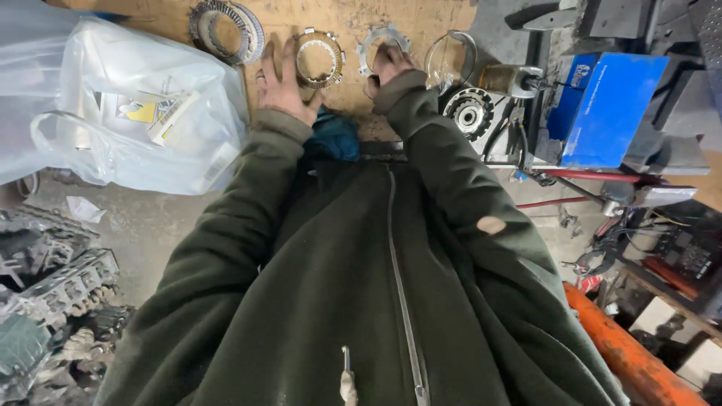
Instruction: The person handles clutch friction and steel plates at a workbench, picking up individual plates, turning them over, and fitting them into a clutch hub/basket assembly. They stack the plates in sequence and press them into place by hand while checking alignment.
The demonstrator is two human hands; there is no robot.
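- As seen from the head camera, a worn wooden workbench top [353,22] carries every part; the person's dark green fleece jacket [361,286] fills the lower view.
- Large translucent white plastic bag with printed packets inside [143,105] sits on the bench's left end, just beside the left sleeve.
- Blue cardboard box [605,109] stands at the right, well apart from both hands.
- Stack of dark toothed friction rings [226,30] lies at the top left, untouched.
- Round black toothed hub [468,113] rests to the right of the right wrist.
- Thin bare steel ring [450,56] lies just beside the right hand, partly lifted on edge as far as can be told.
- Brown-lined toothed clutch plate [319,58] lies flat; left hand [284,83] is spread open, fingers touching its left rim.
- Grey notched steel plate [380,41] lies flat; right hand [387,68] rests curled on its lower edge, grip uncertain.
- Judgement: plates are laid out singly in a row, the stack remains unsorted; laying-out appears partway through.
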